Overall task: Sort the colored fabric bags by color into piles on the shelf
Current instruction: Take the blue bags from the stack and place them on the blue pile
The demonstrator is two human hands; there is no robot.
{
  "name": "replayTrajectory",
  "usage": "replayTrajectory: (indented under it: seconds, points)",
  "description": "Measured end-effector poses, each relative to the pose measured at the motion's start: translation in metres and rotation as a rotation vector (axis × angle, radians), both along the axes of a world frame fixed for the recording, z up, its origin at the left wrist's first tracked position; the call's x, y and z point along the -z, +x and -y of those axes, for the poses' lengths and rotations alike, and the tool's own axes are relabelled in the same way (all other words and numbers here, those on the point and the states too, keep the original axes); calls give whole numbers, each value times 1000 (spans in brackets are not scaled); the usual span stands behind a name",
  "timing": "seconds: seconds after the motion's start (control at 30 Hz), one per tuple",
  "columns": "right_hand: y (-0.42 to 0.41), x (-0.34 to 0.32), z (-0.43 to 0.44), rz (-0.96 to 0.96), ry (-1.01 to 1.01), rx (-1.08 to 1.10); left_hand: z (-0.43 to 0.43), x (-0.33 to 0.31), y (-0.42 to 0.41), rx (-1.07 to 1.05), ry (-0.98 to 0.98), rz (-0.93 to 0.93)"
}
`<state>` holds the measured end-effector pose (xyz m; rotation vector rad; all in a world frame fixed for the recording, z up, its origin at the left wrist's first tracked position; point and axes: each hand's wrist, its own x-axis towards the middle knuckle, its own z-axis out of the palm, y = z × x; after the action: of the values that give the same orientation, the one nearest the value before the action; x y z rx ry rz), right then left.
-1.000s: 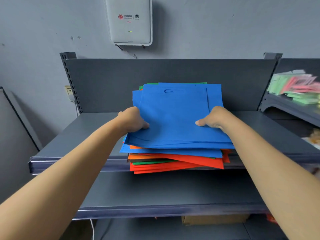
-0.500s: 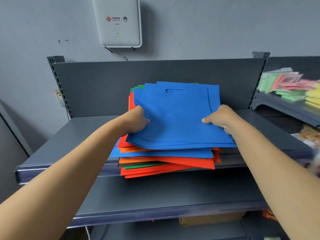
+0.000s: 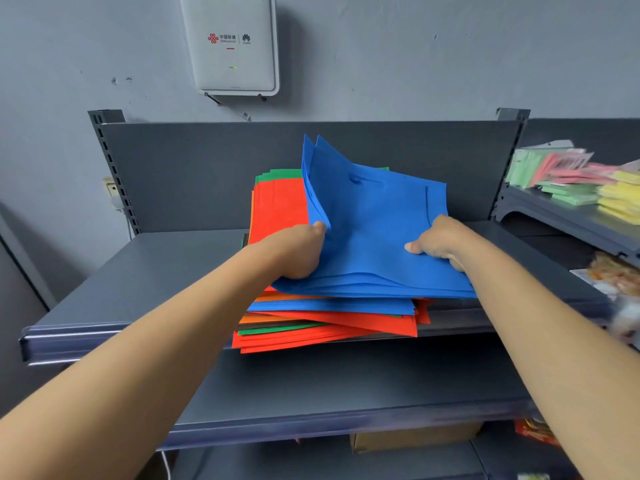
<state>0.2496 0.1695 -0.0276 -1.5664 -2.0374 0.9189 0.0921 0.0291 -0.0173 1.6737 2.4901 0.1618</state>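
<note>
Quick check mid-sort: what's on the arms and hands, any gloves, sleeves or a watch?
Nothing worn shows. The left hand and right hand are gloveless; the left forearm and right forearm are bare to the frame edge: no sleeves, watch or bracelet. Most fingers are hidden, so rings cannot be ruled out.

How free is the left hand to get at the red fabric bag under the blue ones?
Probably not yet: the left hand grips the lifted blue fabric bags, which cover much of the red fabric bag. Its bare left part lies beside that hand.

Matt cloth blue bags (image 3: pixel 374 237), matt grey metal shelf (image 3: pixel 156 268), glossy plastic wall box (image 3: pixel 232 46)
</note>
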Motion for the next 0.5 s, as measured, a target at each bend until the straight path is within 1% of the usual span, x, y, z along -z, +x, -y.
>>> replayTrajectory:
  seconds: [0.1,0.2,0.27,0.33,0.4,0.5]
  points:
    - [5,-1,-8,-165,-33,98,4,-5,-4,-42,108,73]
    - [7,-8,-10,-236,-8,117,10,-11,-13,-160,251,163]
    - [3,-14,-5,-241,-1,99,13,-15,-20,-277,310,191]
    - [-4,-17,2,-212,-32,29,18,-17,-28,-372,306,181]
    - [-12,-16,5,-163,-51,-1,26,-19,-34,-435,249,161]
    - [-21,-13,10,-154,-15,35,37,-18,-49,-488,159,192]
